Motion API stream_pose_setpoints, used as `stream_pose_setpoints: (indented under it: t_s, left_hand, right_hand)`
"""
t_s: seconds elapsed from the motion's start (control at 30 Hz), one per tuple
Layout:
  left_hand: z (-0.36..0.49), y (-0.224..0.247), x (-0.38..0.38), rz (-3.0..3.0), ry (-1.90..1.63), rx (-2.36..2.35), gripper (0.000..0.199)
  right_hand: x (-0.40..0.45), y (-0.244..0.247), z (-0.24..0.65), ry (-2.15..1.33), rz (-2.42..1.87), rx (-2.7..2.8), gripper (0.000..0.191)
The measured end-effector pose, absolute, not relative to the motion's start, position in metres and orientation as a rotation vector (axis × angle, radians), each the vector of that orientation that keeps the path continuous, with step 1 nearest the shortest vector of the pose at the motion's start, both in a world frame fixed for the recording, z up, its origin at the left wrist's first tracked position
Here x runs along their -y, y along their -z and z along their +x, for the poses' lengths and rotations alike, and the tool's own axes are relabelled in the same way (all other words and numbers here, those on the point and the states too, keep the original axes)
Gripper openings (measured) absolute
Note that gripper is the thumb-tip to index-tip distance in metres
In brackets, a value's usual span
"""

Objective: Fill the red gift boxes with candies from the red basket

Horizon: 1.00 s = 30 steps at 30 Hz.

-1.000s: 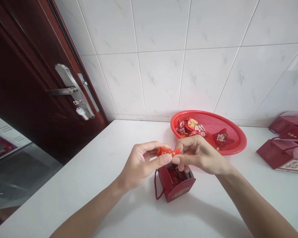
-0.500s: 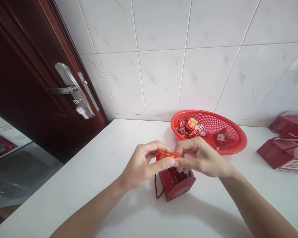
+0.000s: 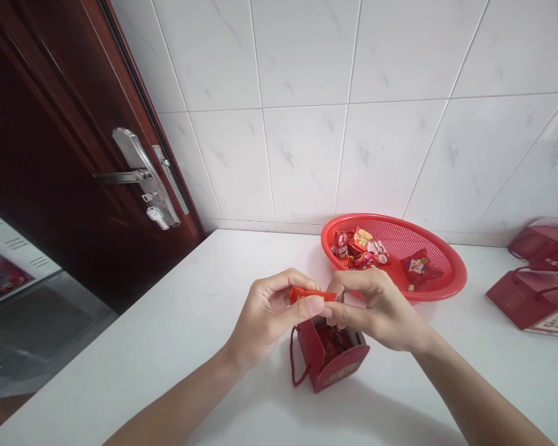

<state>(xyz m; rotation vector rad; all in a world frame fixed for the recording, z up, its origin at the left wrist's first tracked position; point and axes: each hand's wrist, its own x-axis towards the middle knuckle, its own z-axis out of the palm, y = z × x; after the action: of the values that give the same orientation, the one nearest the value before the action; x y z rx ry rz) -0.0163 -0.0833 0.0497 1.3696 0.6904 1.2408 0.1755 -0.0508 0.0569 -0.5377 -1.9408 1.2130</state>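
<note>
Between my hands is a small red-orange candy packet (image 3: pixel 302 295) with yellow print, held above an open box. My left hand (image 3: pixel 272 313) pinches its left part between thumb and fingers. The fingers of my right hand (image 3: pixel 376 310) are closed at its right end, their tips touching my left thumb. Just below stands a dark red gift box (image 3: pixel 318 356) with its top open and a red cord handle hanging on its left side. Red wrapped pieces lie inside the box, partly hidden by my hands.
Behind my hands, a red mesh basket (image 3: pixel 456 282) by the tiled wall holds several wrapped candies (image 3: pixel 360 244) and a larger red packet (image 3: pixel 421 267). More dark red gift boxes (image 3: pixel 521 300) stand at the right. A brown door (image 3: pixel 51 124) with keys in its lock is at the left.
The packet has tipped so that less of its printed face shows. My hands stay pinched on it, and the whole view has shifted slightly, with things appearing a little lower.
</note>
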Motion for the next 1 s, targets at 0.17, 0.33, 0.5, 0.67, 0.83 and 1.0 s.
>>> stream_pose_setpoints:
  t_s: [0.17, 0.33, 0.5, 0.67, 0.83, 1.0]
  left_hand:
    - [-0.0206, -0.0466, 0.0811, 1.324, -1.296, -0.740, 0.010]
    - [-0.0223, -0.0483, 0.0802, 1.384, -1.317, -0.750, 0.009]
    - [-0.0205, -0.0502, 0.0803, 1.433, -1.342, -0.787, 0.021]
    - [-0.0179, -0.0508, 0.0820, 1.333, -1.312, -0.776, 0.025]
    - [-0.0181, -0.0534, 0.0820, 1.297, -1.275, -0.772, 0.022]
    - [-0.0203, -0.0526, 0.0809, 1.340, -1.242, -0.786, 0.023]
  right_hand:
    - [0.0483, -0.0580, 0.1799, -1.258, -0.528, 1.890, 0.025]
    - [0.0462, -0.0593, 0.1839, -1.228, -0.563, 1.918, 0.027]
    - [0.0460, -0.0601, 0.1826, -1.228, -0.563, 1.913, 0.029]
    - [0.0447, -0.0591, 0.1797, -1.280, -0.521, 1.855, 0.029]
    - [0.0429, -0.0601, 0.1809, -1.482, -0.500, 1.738, 0.029]
    - [0.0425, -0.0636, 0.1826, -1.559, -0.522, 1.660, 0.030]
